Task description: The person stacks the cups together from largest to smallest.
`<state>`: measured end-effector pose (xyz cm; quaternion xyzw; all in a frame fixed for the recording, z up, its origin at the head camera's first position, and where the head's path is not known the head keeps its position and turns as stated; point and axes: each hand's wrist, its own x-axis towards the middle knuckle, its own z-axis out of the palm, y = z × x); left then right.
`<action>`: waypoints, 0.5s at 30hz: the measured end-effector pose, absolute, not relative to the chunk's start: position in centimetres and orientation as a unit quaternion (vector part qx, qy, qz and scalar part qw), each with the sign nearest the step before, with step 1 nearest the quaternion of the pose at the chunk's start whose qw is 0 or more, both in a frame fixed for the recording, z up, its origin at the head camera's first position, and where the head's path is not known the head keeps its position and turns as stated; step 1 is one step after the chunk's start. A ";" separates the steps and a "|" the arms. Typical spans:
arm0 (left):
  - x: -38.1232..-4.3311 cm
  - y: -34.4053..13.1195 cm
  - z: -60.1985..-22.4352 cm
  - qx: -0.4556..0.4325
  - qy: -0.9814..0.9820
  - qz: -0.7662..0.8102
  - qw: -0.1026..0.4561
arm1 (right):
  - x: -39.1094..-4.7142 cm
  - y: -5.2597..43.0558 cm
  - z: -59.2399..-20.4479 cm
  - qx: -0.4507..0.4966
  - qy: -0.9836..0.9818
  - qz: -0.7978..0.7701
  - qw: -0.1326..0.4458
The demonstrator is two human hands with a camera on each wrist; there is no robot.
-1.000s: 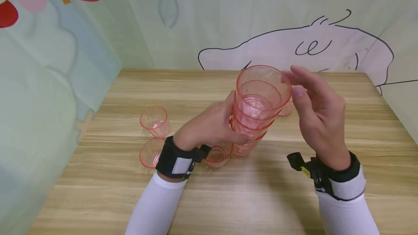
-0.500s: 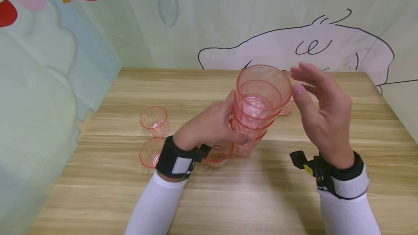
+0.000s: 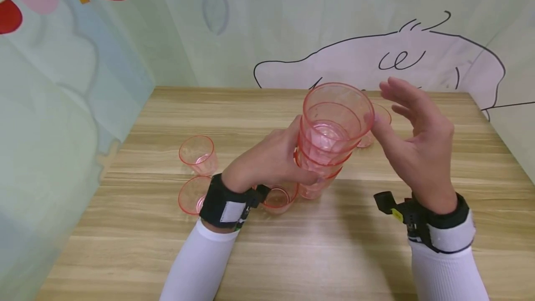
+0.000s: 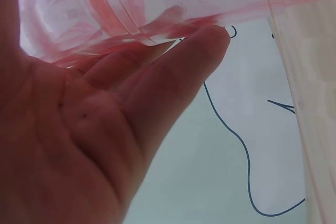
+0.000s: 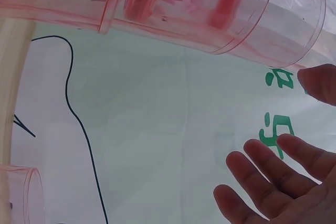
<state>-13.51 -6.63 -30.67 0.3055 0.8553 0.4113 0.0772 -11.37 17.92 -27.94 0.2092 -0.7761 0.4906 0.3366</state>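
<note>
My left hand [image 3: 280, 154] grips a leaning stack of nested clear pink plastic cups [image 3: 328, 129], its fingers and thumb wrapped around the side. The top cup's mouth tilts toward me. In the left wrist view the palm and fingers [image 4: 178, 72] lie against the cup walls. Just right of the top rim is my right hand [image 3: 422, 147], its fingers spread and holding nothing. The thumb is close to the rim; whether it touches cannot be told from the head view. In the right wrist view the thumb [image 5: 320, 83] sits just off the cup's edge.
Two pink cups [image 3: 198, 154] stand upright at the left of the wooden table [image 3: 138, 245]. Another cup [image 3: 277, 199] is partly behind my left wrist, and one more [image 3: 381, 114] stands behind the stack. Printed cloth walls [image 3: 234, 27] enclose the table's back and sides.
My right hand has drawn slightly away to the right of the top cup, and its fingers have spread wider. The left hand and the stack stay in place.
</note>
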 end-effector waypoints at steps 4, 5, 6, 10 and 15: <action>-13.5 -6.6 -30.7 0.305 0.856 0.411 0.078 | -11.4 18.0 -28.0 0.198 -0.781 0.489 0.334; -13.5 -6.6 -30.7 0.305 0.856 0.411 0.078 | -11.4 18.0 -28.0 0.195 -0.783 0.487 0.333; -13.5 -6.6 -30.6 0.305 0.855 0.411 0.078 | -11.5 18.0 -28.0 0.193 -0.785 0.485 0.333; -13.5 -6.6 -30.6 0.305 0.856 0.410 0.077 | -11.5 18.1 -28.1 0.187 -0.791 0.478 0.332; -13.5 -6.6 -30.6 0.307 0.858 0.405 0.074 | -11.7 18.2 -28.1 0.186 -0.793 0.474 0.334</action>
